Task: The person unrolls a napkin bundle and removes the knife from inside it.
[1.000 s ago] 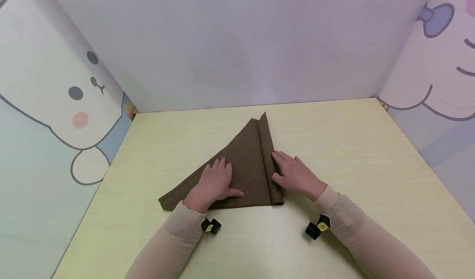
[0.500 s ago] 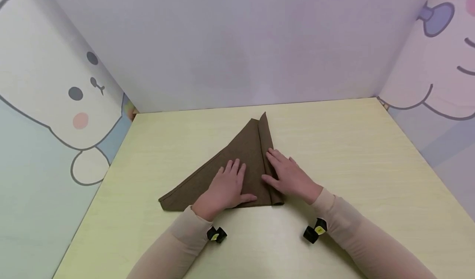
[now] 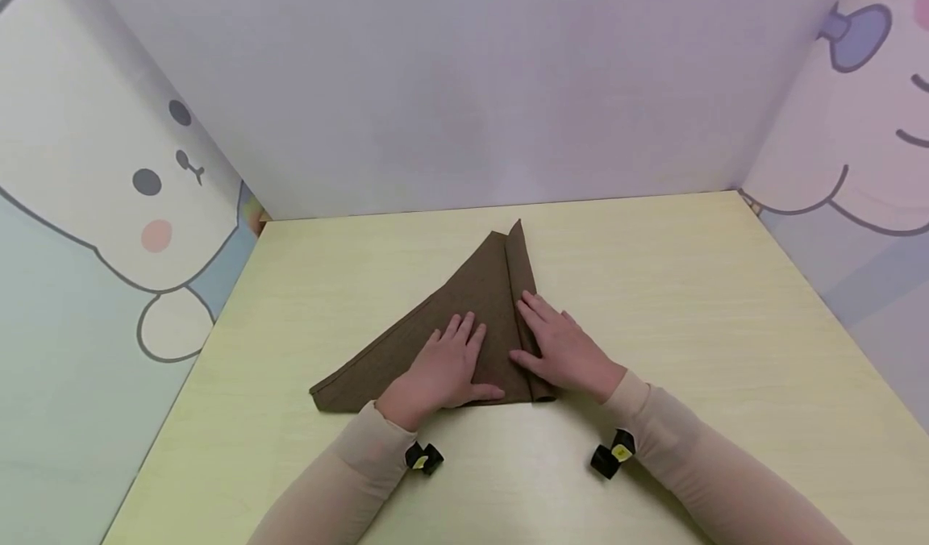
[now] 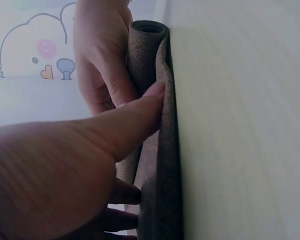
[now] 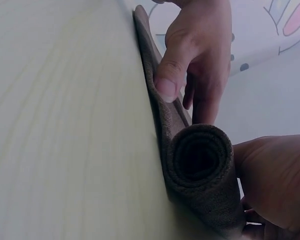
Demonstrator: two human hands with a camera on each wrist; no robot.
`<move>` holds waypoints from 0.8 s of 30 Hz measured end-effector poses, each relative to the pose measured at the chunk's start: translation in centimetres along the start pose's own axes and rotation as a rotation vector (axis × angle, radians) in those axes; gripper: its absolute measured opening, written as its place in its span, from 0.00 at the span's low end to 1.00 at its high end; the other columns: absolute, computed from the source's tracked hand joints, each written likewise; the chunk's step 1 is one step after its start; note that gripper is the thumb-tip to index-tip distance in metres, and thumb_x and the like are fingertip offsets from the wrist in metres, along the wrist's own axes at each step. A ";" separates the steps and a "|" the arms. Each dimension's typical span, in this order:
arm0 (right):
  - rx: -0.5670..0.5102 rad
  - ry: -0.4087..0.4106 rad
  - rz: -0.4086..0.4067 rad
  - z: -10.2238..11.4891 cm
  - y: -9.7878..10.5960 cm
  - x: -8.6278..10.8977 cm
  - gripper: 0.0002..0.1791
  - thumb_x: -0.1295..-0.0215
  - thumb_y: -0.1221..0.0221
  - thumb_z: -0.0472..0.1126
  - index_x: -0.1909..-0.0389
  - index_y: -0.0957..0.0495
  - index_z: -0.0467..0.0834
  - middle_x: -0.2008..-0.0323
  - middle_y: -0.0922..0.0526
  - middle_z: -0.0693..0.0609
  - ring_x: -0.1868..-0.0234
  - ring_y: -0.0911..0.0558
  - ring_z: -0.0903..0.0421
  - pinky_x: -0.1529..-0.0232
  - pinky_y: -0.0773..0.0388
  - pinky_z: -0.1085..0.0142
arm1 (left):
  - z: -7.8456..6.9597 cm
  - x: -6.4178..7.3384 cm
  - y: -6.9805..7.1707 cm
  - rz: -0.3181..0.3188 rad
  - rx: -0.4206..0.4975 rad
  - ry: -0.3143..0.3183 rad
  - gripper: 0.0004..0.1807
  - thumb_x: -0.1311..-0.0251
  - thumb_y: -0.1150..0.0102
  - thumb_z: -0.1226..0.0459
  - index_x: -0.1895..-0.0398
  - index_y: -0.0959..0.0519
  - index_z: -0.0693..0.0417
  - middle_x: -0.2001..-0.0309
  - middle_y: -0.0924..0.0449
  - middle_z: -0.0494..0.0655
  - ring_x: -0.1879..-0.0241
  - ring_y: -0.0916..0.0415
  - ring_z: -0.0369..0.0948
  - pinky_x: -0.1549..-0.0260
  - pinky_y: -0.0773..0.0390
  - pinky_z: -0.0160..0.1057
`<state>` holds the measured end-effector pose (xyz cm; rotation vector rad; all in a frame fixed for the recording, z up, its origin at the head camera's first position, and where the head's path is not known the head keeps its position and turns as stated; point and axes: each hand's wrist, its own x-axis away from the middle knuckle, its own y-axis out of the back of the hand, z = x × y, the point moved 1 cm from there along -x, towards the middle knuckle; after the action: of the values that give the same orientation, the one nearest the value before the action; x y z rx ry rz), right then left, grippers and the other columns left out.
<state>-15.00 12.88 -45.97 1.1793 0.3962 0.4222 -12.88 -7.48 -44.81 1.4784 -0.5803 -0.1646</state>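
A brown cloth (image 3: 464,287) lies folded in a triangle on the table, its right edge rolled into a tube (image 3: 524,275). My left hand (image 3: 443,368) rests on the cloth near its front edge with fingers spread and thumb pointing right. Across the tube lies my right hand (image 3: 569,351), its straight fingers on top and its thumb over the flat cloth to the left. The right wrist view shows the tube's open spiral end (image 5: 200,157). In the left wrist view, the left thumb (image 4: 152,92) touches the cloth beside the tube.
A pale wooden table (image 3: 689,287) carries the cloth. A plain light wall (image 3: 464,85) stands behind it, with cartoon-printed panels on the left (image 3: 87,166) and right (image 3: 856,110). Small black devices (image 3: 613,454) sit at both wrists.
The left hand has slid right over the cloth, closer to the tube. The right hand has shifted slightly left, its fingers now farther over the tube. The cloth looks the same.
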 end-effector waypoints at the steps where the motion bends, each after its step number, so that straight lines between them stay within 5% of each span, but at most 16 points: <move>1: 0.004 -0.003 0.002 0.0 0.0 0.0 0.44 0.36 0.41 0.58 0.28 0.43 0.35 0.27 0.46 0.41 0.28 0.44 0.44 0.38 0.39 0.40 | 0.0 0.0 0.0 0.001 -0.001 0.000 0.58 0.48 0.53 0.27 0.25 0.48 0.57 0.25 0.55 0.58 0.27 0.56 0.54 0.36 0.41 0.55; 24: 0.005 -0.027 -0.007 -0.2 0.2 0.0 0.42 0.37 0.38 0.51 0.29 0.43 0.33 0.29 0.43 0.38 0.30 0.40 0.43 0.40 0.39 0.38 | 0.0 0.2 0.5 0.002 0.025 -0.009 0.58 0.49 0.48 0.28 0.25 0.47 0.57 0.25 0.54 0.59 0.27 0.56 0.54 0.35 0.42 0.55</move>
<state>-15.13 13.15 -45.82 1.1867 0.3778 0.3986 -12.78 -7.55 -44.31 1.5015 -0.5925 -0.1628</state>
